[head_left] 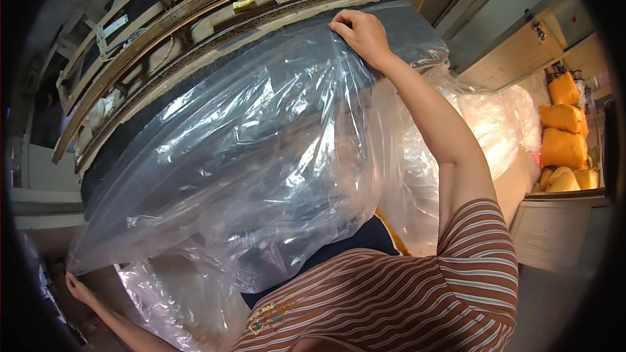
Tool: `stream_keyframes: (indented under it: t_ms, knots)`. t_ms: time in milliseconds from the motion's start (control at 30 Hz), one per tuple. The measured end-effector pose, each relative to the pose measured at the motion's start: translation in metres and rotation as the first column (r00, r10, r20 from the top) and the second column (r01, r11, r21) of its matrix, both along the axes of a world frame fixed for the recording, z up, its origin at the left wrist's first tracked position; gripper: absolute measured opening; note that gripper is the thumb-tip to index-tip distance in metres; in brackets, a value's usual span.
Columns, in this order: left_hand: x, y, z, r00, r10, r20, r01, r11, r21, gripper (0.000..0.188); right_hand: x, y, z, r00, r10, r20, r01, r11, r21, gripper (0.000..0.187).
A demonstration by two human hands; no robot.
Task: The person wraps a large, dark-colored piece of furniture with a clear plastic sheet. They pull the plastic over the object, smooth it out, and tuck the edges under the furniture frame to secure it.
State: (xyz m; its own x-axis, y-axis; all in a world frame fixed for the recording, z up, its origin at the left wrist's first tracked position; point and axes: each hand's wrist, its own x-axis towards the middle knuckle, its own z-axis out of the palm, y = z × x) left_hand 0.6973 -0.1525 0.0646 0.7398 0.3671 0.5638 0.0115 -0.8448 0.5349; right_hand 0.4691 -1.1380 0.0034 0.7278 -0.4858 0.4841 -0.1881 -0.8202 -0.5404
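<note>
A large sheet of clear plastic film [261, 137] spreads in front of me over a dark work table [411, 29]. It is wrinkled and glossy, and its near part hangs down against my body. My right hand [362, 34] is pinched on the film's edge near the far side of the table. At the far left, my left hand [78, 287] is closed on the film's left corner, beyond the table's end. Between the two hands the film's far edge runs taut in a long slant.
Along the table's far side runs a long machine frame with rails [163, 19], a yellow block [244, 5] resting on it. More crumpled clear film [482, 117] lies to the right. Orange bundles [562, 137] are stacked on a cabinet [554, 231] at the far right.
</note>
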Motion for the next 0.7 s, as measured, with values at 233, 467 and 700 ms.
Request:
stream_keyframes:
  t_ms: [233, 467, 700]
  knots:
    - [-0.099, 0.019, -0.002, 0.990, -0.061, -0.130, 0.042, 0.989, -0.145, 0.051, 0.023, 0.005, 0.003, 0.997, -0.047, -0.064, 0.043, 0.997, -0.061, 0.025]
    - [-0.156, 0.011, -0.048, 0.969, -0.141, -0.204, 0.062, 0.933, -0.354, 0.045, 0.039, -0.004, -0.005, 0.993, 0.056, -0.105, -0.063, 0.996, -0.059, 0.019]
    - [-0.022, -0.007, -0.073, 0.938, -0.331, 0.104, 0.300, 0.625, -0.721, 0.035, 0.036, -0.063, 0.077, 0.900, 0.237, 0.365, -0.354, 0.887, 0.297, 0.018]
